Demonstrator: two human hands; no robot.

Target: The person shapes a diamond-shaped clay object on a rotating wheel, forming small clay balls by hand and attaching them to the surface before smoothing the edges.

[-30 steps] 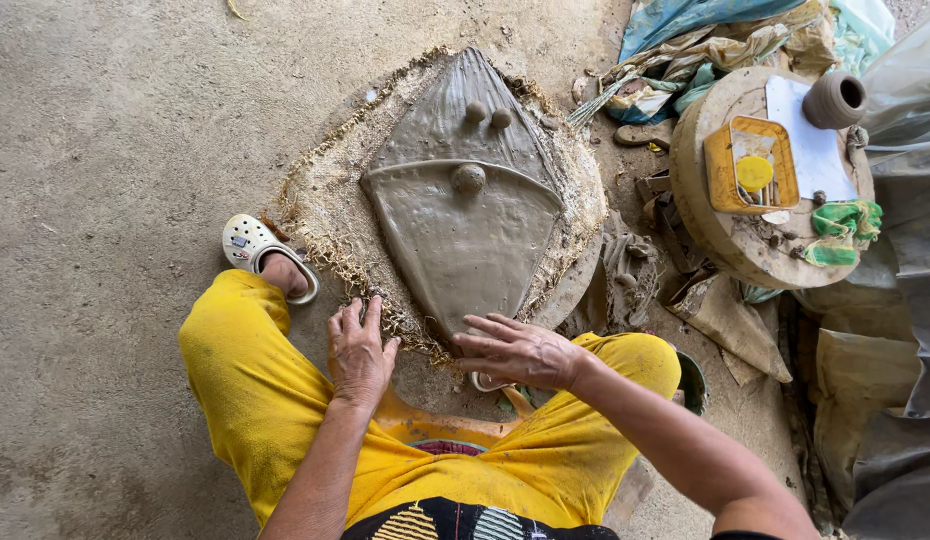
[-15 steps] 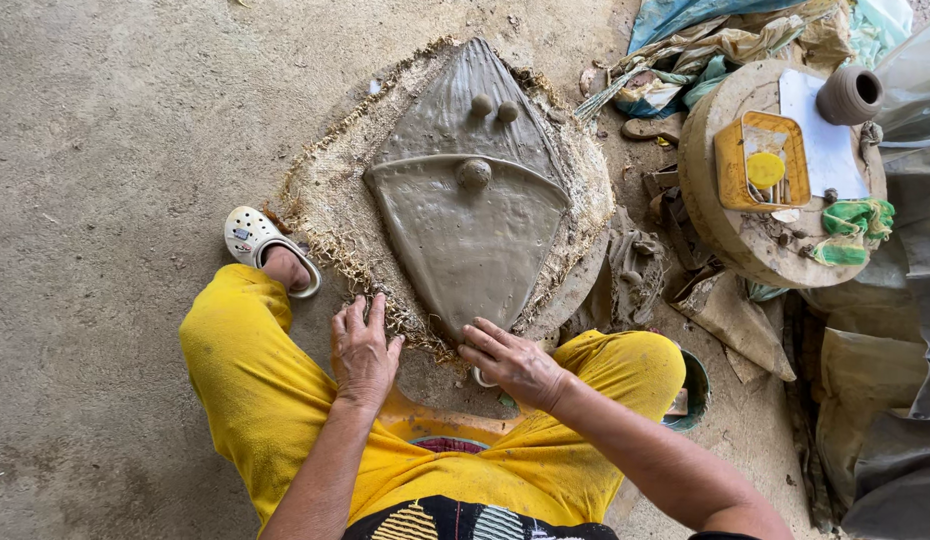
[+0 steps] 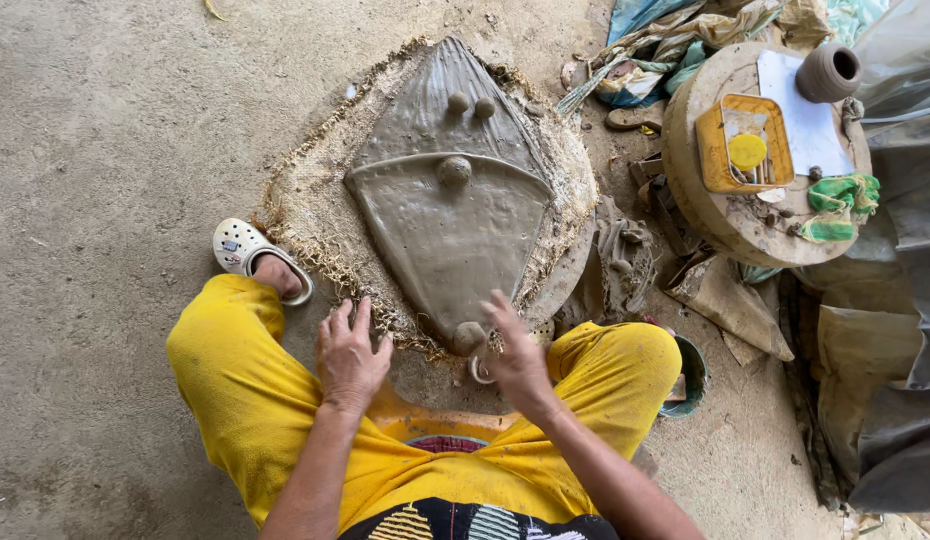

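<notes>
Clay slab [image 3: 450, 225] wet, smooth, slight sheen; burlap mat [image 3: 305, 215] coarse, frayed; concrete floor [image 3: 115, 120] matt, rough.

The clay slab [image 3: 450, 215] is showing a wet grey-brown, streaked with fine smoothing lines, and the three clay balls [image 3: 454, 170] on it are wearing the same grey-brown. The burlap mat [image 3: 305, 205] beneath is looking pale straw-tan with a frayed, woven texture. The trousers [image 3: 235, 390] are glowing bright yellow, and the shirt hem [image 3: 465, 520] is displaying a dark ground with yellow, white and blue striped triangles. The sandal [image 3: 240, 245] is appearing white with small coloured studs. On the round tan wooden stand [image 3: 715, 200], the tray [image 3: 710, 145] is showing orange-yellow, the cloth [image 3: 835, 205] green, the paper sheet [image 3: 810, 125] white, and the small pot [image 3: 828, 72] dull brown. The floor [image 3: 105, 130] is looking grey-beige.
</notes>
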